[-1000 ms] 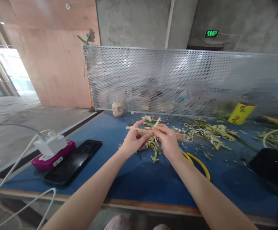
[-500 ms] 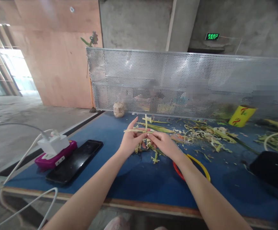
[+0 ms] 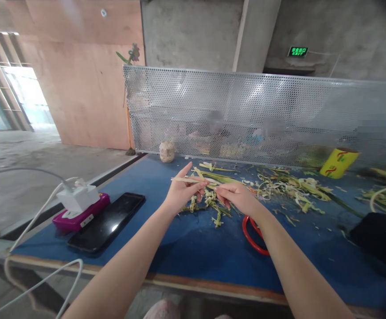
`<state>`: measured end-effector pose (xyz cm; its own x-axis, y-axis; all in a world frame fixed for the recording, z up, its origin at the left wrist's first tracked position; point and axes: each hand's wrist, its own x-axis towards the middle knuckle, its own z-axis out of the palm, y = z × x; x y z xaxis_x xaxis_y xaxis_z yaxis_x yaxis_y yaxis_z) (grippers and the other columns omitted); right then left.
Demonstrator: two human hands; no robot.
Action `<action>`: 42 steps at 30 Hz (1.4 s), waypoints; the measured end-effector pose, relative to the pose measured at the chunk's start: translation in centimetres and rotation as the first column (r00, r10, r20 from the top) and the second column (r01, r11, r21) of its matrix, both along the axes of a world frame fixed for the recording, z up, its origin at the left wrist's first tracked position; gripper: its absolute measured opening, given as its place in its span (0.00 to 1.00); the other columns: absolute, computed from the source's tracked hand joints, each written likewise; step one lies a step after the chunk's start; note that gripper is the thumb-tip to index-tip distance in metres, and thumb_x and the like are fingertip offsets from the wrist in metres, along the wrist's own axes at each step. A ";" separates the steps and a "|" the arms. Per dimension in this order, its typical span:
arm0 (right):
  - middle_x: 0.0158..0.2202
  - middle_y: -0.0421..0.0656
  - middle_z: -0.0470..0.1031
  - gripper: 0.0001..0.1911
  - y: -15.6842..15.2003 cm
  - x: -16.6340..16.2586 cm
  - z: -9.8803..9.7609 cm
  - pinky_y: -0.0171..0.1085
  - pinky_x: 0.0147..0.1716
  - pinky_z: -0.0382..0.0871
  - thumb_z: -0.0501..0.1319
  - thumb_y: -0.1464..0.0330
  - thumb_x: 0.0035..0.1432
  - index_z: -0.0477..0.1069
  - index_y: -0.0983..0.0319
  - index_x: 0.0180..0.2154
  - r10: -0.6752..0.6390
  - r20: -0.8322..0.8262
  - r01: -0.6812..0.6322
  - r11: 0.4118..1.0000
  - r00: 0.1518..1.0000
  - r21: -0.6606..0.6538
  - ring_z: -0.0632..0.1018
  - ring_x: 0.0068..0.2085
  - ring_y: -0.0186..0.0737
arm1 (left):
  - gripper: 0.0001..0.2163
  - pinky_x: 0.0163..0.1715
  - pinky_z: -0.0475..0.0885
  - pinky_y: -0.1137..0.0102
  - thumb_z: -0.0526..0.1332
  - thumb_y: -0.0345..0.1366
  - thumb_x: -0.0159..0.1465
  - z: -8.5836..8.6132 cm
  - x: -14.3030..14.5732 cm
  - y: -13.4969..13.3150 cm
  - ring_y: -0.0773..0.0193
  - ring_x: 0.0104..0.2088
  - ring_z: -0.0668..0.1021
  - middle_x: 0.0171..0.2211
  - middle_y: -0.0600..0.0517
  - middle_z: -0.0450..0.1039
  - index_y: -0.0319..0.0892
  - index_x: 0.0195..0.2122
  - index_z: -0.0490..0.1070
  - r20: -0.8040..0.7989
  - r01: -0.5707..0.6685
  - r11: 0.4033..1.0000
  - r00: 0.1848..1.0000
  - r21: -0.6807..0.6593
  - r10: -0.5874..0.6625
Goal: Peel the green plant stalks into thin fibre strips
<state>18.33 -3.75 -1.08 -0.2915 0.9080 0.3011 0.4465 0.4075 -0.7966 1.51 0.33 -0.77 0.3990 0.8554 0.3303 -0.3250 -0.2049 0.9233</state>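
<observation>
My left hand pinches pale green leaf strips between thumb and fingers, its index finger stretched upward. Close on its right, my right hand has thumb and fingers closed on the other end of the strips. Under and between the hands lie small knotted plant pieces on the blue tabletop. Beyond the fingers are longer leaf strips. A red ring-shaped handle shows beside my right forearm, which hides part of it.
A black phone and a purple power strip with a white charger lie left. Plant scraps, a yellow roll and a black object are right. A perforated metal screen stands behind.
My right hand has moved right, away from the left. The strip that stood upright between my hands now lies along the others. The yellow handle is hidden behind my right forearm.
</observation>
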 end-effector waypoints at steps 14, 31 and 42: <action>0.21 0.36 0.68 0.15 0.8 -0.8 -1.3 0.32 0.22 0.59 0.55 0.60 0.52 0.62 0.59 0.42 0.090 -0.307 -0.146 0.976 0.948 -0.163 0.68 0.22 0.31 | 0.40 0.09 0.59 0.76 0.57 0.38 0.57 -0.6 0.2 -0.1 0.63 0.17 0.74 0.21 0.50 0.74 0.43 0.61 0.27 -0.225 0.078 0.997 0.971 -0.007 -0.077; 0.16 0.33 0.62 0.11 1.0 -1.1 -1.2 0.32 0.22 0.56 0.55 0.61 0.53 0.65 0.60 0.36 -0.095 -0.236 0.106 0.994 0.967 0.033 0.64 0.19 0.30 | 0.43 0.22 0.73 0.69 0.64 0.29 0.50 -1.0 0.1 0.7 0.64 0.25 0.76 0.30 0.47 0.75 0.40 0.61 0.35 -0.214 0.056 0.998 0.975 0.003 -0.054; 0.15 0.34 0.66 0.11 1.5 -0.3 -1.5 0.31 0.18 0.54 0.55 0.60 0.53 0.61 0.62 0.33 -0.094 -0.338 0.087 0.996 0.937 -0.035 0.63 0.16 0.28 | 0.42 0.26 0.69 0.71 0.64 0.30 0.50 -1.0 0.3 0.4 0.68 0.24 0.74 0.22 0.54 0.73 0.35 0.60 0.36 -0.210 0.103 0.993 0.974 0.054 -0.090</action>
<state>18.01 -2.25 -2.55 -0.0916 0.9322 0.3501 0.1832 0.3614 -0.9143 1.78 0.72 -1.76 0.5440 0.7892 0.2851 -0.1498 -0.2430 0.9584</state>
